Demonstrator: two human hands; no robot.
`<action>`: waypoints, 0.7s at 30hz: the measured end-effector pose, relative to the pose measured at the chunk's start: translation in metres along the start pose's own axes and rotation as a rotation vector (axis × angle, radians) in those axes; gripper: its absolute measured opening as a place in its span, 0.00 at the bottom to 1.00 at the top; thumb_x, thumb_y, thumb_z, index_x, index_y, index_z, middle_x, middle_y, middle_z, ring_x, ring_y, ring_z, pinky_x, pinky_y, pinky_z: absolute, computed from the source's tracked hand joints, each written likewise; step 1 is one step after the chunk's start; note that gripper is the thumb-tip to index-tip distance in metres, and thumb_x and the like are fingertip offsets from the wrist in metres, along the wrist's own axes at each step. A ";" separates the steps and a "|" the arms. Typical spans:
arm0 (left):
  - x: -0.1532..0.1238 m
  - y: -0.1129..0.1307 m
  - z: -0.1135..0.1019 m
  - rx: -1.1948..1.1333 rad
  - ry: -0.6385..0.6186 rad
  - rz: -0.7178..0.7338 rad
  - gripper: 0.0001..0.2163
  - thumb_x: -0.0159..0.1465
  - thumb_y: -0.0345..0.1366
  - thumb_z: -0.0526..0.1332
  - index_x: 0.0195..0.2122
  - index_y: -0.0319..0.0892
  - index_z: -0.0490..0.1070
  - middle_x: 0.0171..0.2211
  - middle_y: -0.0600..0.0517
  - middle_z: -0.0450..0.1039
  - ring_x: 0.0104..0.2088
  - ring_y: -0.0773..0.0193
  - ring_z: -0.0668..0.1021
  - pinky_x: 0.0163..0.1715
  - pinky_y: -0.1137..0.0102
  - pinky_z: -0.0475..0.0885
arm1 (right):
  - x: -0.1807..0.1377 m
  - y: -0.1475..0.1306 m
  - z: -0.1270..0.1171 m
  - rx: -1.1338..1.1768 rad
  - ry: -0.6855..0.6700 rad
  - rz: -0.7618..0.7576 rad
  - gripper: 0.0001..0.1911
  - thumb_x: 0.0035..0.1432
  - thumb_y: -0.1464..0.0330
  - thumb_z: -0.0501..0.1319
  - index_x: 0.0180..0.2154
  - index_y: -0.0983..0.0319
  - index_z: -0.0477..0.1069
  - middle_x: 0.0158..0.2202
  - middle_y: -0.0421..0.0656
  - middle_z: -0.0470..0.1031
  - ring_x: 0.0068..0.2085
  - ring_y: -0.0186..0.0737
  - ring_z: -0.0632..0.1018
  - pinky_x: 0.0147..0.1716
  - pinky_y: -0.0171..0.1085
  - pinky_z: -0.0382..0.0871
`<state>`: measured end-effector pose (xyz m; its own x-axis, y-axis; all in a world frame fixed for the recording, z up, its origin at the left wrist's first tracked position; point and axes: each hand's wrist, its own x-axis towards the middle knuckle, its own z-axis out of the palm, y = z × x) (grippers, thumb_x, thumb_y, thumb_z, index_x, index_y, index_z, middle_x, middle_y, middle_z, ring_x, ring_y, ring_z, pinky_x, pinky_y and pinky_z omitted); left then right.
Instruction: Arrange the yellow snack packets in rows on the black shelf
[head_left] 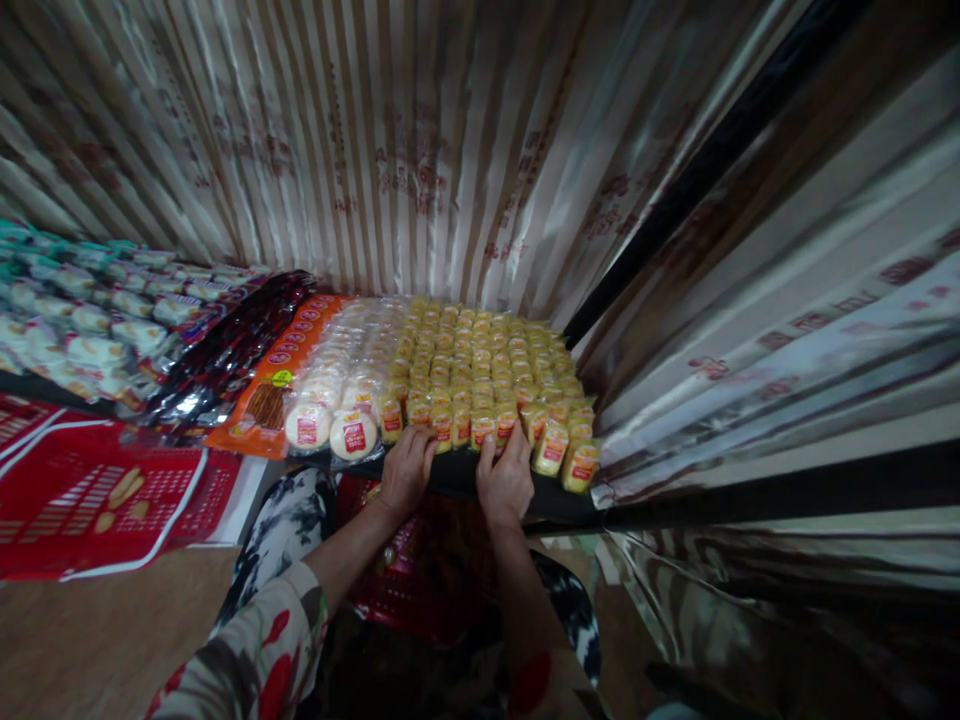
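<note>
Small yellow wrapped cakes (480,365) with red and white labels stand in close rows on a dark shelf. My right hand (506,478) is at the front row, thumb and fingers closed around a wrapped cake (505,420). To its left, my left hand (409,468) has its fingers bent together against the front row, beside another wrapped cake (443,428). What the left fingertips hold, if anything, is hidden. Round white wrapped cakes (354,434) lie just left of that hand, in rows running back.
An orange snack packet (259,400), dark shiny packets (225,350) and white-green packets (90,315) continue leftward. A red basket (169,490) with a few yellow pieces stands lower left; another red basket (420,580) sits beneath my arms. Patterned curtains (420,150) hang behind and to the right.
</note>
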<state>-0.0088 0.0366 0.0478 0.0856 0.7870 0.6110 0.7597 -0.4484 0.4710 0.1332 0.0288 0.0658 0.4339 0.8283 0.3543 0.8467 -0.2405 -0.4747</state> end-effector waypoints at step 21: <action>0.003 0.001 0.001 0.161 -0.008 0.022 0.09 0.63 0.27 0.52 0.40 0.40 0.69 0.34 0.48 0.71 0.37 0.63 0.74 0.37 0.70 0.72 | 0.001 0.001 0.000 0.015 -0.001 -0.009 0.28 0.63 0.59 0.43 0.60 0.68 0.53 0.54 0.55 0.64 0.50 0.48 0.71 0.41 0.40 0.69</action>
<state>-0.0069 0.0385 0.0492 0.1079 0.7817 0.6143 0.8508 -0.3922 0.3496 0.1343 0.0292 0.0653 0.4263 0.8307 0.3582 0.8456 -0.2253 -0.4839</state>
